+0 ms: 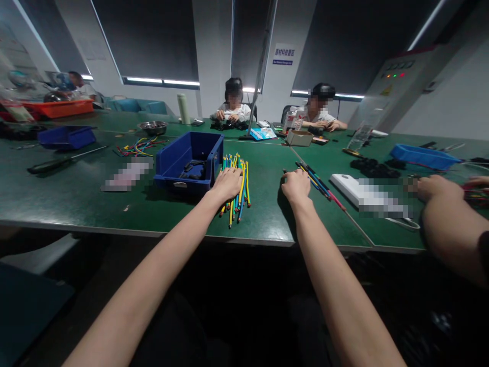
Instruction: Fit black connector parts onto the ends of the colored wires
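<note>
My left hand (pixel 228 184) lies palm down on a bundle of yellow, green and blue wires (pixel 243 186), its fingers laid over them and its thumb hidden. Most of the wires run away from me, and their near ends are bare or dark. To the right, my right hand (pixel 297 184) is low at the table with its fingers curled downward. A small dark tip pokes out at its left side; what it belongs to is hidden. Beside that hand lie several thin black, blue, yellow and red wires (pixel 321 184). A blue bin (pixel 181 178) with dark parts inside stands left of the bundle.
A screwdriver (pixel 57 162), loose wires (pixel 139 146), a metal bowl (pixel 153 127) and another blue bin (pixel 66 137) are on the left. To the right are a white device (pixel 349 188), a blue tray (pixel 424 155) and a neighbour's arm (pixel 451 219). Two people sit opposite.
</note>
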`<state>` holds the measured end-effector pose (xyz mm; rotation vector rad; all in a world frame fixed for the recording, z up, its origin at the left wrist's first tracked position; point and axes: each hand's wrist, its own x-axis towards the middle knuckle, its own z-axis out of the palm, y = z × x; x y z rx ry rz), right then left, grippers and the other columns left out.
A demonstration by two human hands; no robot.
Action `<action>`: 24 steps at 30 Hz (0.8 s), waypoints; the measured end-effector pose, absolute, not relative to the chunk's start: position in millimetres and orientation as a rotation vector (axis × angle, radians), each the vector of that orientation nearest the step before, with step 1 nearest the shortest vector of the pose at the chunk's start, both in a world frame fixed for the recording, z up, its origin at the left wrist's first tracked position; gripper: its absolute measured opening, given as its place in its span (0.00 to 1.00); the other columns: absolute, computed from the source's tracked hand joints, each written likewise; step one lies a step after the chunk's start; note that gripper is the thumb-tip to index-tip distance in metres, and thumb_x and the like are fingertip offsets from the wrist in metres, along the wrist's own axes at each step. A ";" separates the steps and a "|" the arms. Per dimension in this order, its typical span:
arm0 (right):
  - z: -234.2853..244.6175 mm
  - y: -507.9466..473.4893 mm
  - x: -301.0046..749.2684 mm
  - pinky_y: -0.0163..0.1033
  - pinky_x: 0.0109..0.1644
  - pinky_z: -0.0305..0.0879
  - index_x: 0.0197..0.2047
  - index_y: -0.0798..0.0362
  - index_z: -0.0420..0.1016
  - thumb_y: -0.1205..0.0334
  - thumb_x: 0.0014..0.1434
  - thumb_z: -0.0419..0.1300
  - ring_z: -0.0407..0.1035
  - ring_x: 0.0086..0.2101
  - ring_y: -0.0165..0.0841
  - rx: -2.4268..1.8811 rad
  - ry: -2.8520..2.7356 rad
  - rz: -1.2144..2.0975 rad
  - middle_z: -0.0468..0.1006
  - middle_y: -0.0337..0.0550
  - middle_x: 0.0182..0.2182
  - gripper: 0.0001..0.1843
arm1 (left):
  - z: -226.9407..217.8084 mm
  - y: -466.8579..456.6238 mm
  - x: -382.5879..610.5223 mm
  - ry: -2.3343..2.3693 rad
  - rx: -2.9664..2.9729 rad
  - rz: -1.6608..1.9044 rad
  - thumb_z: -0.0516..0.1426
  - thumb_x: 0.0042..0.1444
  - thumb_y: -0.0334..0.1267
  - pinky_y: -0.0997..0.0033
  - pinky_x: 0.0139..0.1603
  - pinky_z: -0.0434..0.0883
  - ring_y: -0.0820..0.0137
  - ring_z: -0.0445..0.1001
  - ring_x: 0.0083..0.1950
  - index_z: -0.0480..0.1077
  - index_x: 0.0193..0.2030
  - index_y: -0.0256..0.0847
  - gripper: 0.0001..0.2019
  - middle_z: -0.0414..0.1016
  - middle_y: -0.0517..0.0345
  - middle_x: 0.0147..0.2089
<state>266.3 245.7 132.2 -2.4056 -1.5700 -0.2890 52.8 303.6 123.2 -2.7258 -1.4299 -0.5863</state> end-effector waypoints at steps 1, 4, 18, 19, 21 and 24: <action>130.7 245.8 266.8 0.45 0.52 0.59 0.50 0.55 0.77 0.69 0.57 0.50 0.59 0.53 0.46 -2.395 -1.574 -0.295 0.69 0.57 0.50 0.21 | 122.8 303.8 53.2 -1.441 -2.727 -0.586 0.42 0.64 0.39 0.58 0.60 0.62 0.60 0.66 0.59 0.67 0.54 0.39 0.19 0.71 0.47 0.57; 126.5 247.8 264.1 0.43 0.52 0.60 0.51 0.54 0.76 0.71 0.58 0.48 0.60 0.52 0.44 -2.341 -1.643 -0.253 0.69 0.55 0.50 0.22 | 120.9 304.7 54.3 -1.464 -2.737 -0.600 0.42 0.64 0.41 0.57 0.61 0.61 0.60 0.64 0.61 0.65 0.57 0.41 0.20 0.69 0.48 0.59; 122.9 246.3 257.6 0.56 0.52 0.60 0.54 0.52 0.73 0.52 0.63 0.46 0.58 0.54 0.51 -2.415 -1.472 -0.192 0.67 0.56 0.54 0.24 | 120.5 303.2 54.0 -1.490 -2.756 -0.580 0.41 0.65 0.45 0.56 0.62 0.60 0.59 0.62 0.62 0.65 0.58 0.41 0.22 0.67 0.47 0.60; 122.2 246.3 256.5 0.57 0.52 0.59 0.54 0.52 0.73 0.51 0.63 0.46 0.57 0.54 0.52 -2.420 -1.478 -0.196 0.66 0.56 0.55 0.24 | 120.7 302.7 53.6 -1.484 -2.757 -0.579 0.41 0.65 0.45 0.56 0.62 0.60 0.59 0.62 0.62 0.65 0.58 0.41 0.22 0.67 0.47 0.60; 120.9 247.4 255.1 0.59 0.54 0.57 0.54 0.53 0.72 0.50 0.64 0.45 0.57 0.55 0.52 -2.448 -1.471 -0.196 0.66 0.56 0.56 0.25 | 121.1 301.9 53.1 -1.481 -2.752 -0.579 0.41 0.65 0.45 0.55 0.62 0.60 0.59 0.63 0.61 0.66 0.58 0.41 0.22 0.68 0.47 0.60; 119.5 250.7 256.4 0.59 0.55 0.54 0.58 0.52 0.70 0.46 0.63 0.43 0.56 0.56 0.53 -2.496 -1.441 -0.163 0.65 0.56 0.57 0.29 | 121.0 302.0 53.0 -1.489 -2.755 -0.581 0.41 0.65 0.45 0.55 0.62 0.60 0.58 0.62 0.62 0.66 0.58 0.41 0.22 0.67 0.47 0.60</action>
